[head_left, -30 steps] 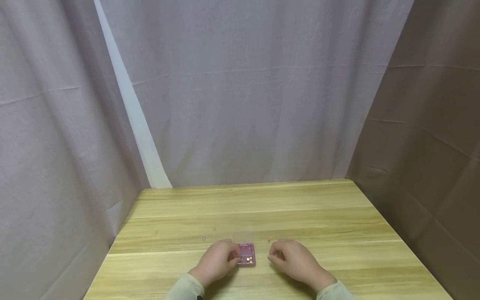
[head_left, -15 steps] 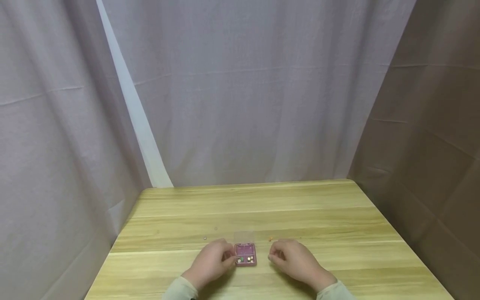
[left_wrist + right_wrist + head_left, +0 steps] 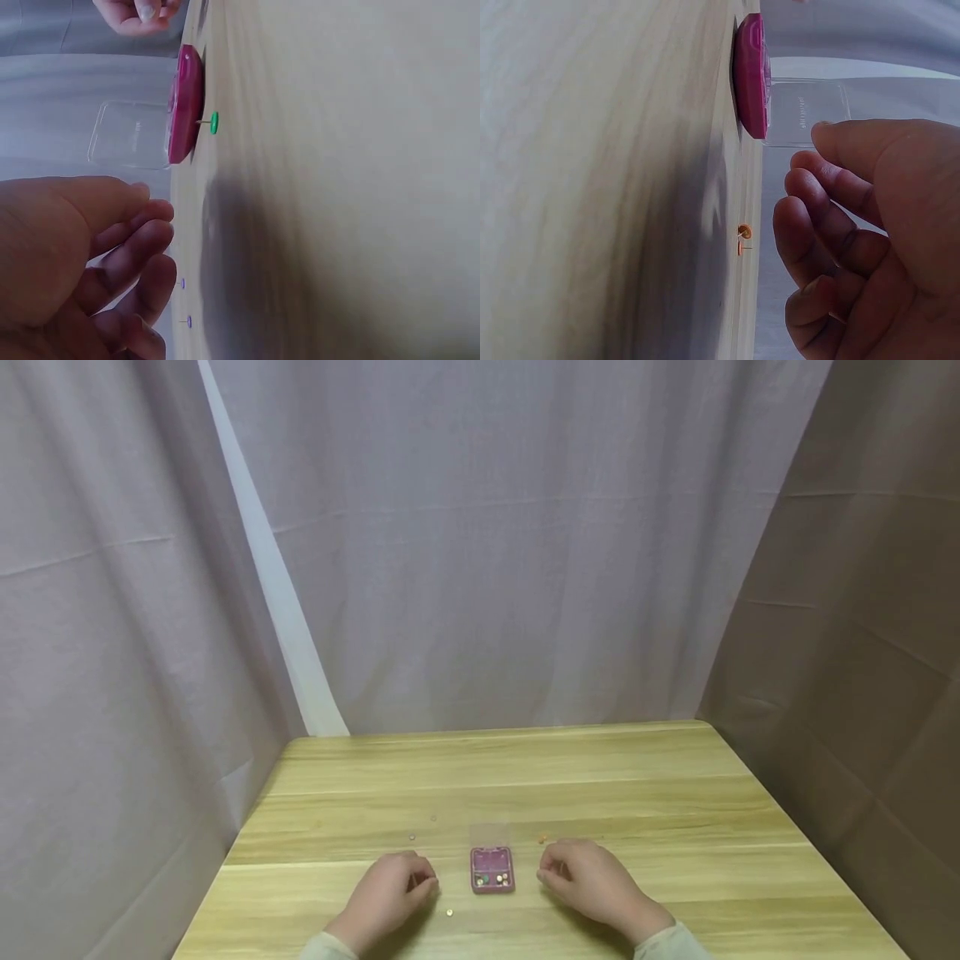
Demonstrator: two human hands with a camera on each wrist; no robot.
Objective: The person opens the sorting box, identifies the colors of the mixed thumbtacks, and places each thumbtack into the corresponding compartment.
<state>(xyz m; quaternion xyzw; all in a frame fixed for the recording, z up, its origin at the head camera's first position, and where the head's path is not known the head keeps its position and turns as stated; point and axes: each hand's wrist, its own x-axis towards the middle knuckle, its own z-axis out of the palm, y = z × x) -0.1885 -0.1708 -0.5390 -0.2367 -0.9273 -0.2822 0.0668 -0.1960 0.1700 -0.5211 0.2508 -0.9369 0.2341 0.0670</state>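
Note:
A small pink box (image 3: pixel 492 887) stands on the table with its clear lid (image 3: pixel 131 135) raised at the back. In its front compartments lie several thumbtacks (image 3: pixel 501 879), some gold-coloured, one green. My left hand (image 3: pixel 390 893) hovers left of the box, fingers loosely bent, with nothing visible between them. A thumbtack (image 3: pixel 450 912) lies between that hand and the box's front; the left wrist view shows a green thumbtack (image 3: pixel 214 122), point up. To the right of the box, my right hand (image 3: pixel 592 881) hangs with relaxed, curled fingers and holds nothing visible.
Orange thumbtacks (image 3: pixel 744 232) lie just beyond the right hand. Two small purple thumbtacks (image 3: pixel 189 322) lie behind the left hand. Grey curtains (image 3: pixel 487 568) enclose the wooden table (image 3: pixel 600 777) at the back and sides.
My left hand has drawn back from over the box to the left, uncovering its left compartment. A thumbtack now shows on the table before the box. The right hand stays still.

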